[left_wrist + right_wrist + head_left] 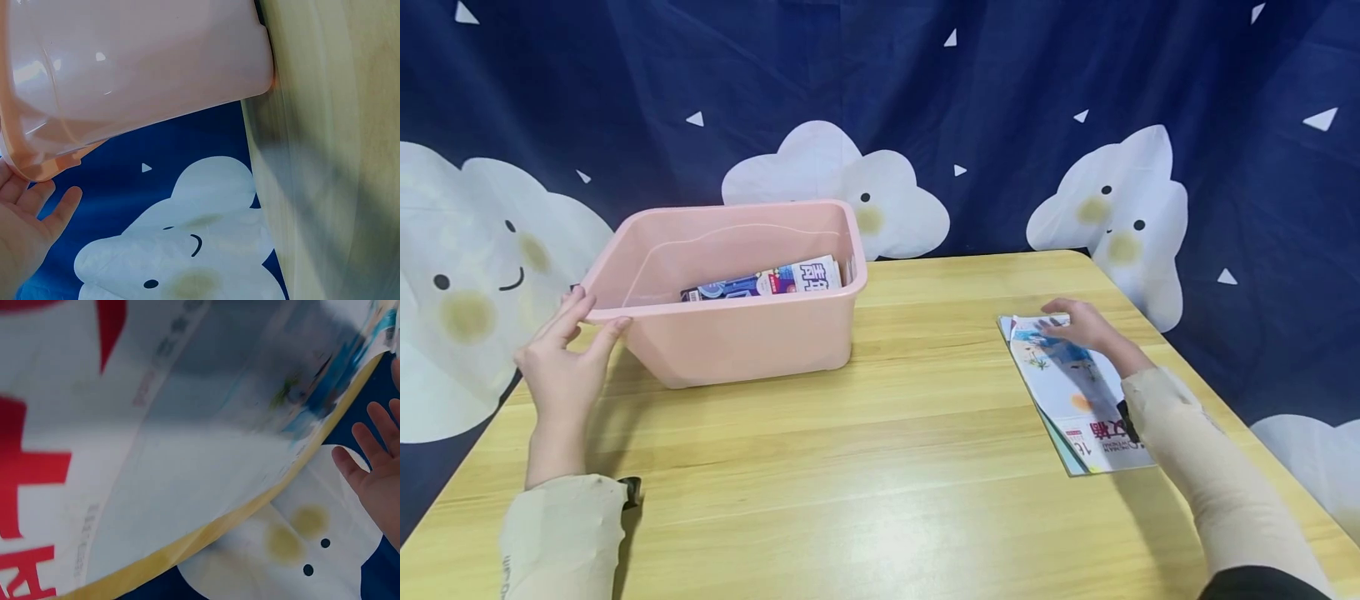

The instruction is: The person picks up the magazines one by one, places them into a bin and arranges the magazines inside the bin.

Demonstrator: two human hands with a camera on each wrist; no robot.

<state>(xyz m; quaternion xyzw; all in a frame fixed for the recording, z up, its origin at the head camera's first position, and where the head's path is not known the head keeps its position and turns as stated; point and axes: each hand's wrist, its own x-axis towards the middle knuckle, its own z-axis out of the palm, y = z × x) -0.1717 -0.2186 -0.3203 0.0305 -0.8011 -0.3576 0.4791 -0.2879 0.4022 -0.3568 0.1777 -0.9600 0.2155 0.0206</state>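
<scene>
A pink plastic bin point(741, 342) stands at the left of the table, with magazines point(775, 279) lying inside it. At its near left corner my left hand point(561, 358) grips the rim, thumb along the front edge and fingers at the side. The left wrist view shows these fingers point(39, 195) against the rim, the little finger apart. On the right lies a white-covered magazine point(1067, 383) over a pale green-blue one point(1060, 442). My right hand point(1078, 325) hovers at the far end of the magazines, fingers loosely spread; whether they touch the cover is unclear.
The wooden table point(880, 483) stretches between the bin and the magazines. Behind it hangs a dark blue curtain point(1000, 100) with white clouds and small triangles. The table's right edge runs close beside the magazines.
</scene>
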